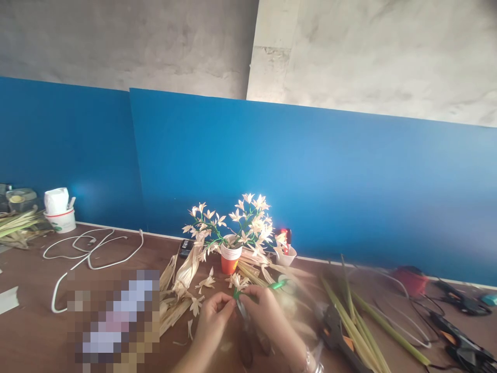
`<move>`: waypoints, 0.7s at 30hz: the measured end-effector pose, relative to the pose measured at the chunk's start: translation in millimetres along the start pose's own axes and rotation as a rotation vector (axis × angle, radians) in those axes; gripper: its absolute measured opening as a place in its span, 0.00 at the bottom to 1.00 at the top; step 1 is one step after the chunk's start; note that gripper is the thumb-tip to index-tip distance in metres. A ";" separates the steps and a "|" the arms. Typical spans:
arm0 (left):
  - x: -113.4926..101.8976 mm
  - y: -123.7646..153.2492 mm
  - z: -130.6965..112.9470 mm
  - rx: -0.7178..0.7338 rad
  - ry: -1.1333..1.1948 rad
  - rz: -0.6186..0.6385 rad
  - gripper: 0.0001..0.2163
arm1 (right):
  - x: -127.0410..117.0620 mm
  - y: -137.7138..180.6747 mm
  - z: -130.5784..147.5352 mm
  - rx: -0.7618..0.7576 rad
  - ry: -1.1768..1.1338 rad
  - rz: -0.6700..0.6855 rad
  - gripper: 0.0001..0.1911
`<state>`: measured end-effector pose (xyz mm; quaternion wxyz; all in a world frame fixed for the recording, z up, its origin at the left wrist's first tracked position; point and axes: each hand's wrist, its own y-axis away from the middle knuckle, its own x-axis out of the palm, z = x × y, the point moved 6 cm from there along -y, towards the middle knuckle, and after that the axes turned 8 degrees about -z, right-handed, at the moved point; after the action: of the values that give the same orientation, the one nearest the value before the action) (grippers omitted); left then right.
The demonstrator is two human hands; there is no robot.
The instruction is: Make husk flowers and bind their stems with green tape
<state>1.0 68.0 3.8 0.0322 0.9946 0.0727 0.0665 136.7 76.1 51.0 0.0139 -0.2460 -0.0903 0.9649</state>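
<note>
My left hand (215, 312) and my right hand (262, 306) meet low in the middle of the view. Both pinch a small cream flower on a green-wrapped stem (237, 284). The right hand is a little smeared by motion. Green tape (278, 284) trails off to the right of the stem. Just behind my hands stands an orange paper cup (229, 259) holding a bunch of finished cream flowers on green stems (236, 220). Dried husk leaves (182, 280) and loose flowers lie to the left of my hands.
A brown table (34, 321) runs along a blue wall panel (330, 181). White cable (89, 248) and a white tub (60, 215) lie far left. Long green leaf strips (361, 321), a black glue gun (337, 334), a red object (409, 280) and black tools (462, 347) lie right.
</note>
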 end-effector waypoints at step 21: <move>-6.1 -4.5 -1.2 -0.063 0.147 -0.094 0.20 | 2.3 2.4 -4.6 -0.042 -0.093 0.028 0.11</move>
<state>-5.9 71.6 3.9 0.0612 0.9810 0.1192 0.1403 136.9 74.6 45.5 -0.0092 -0.2023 -0.1077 0.9733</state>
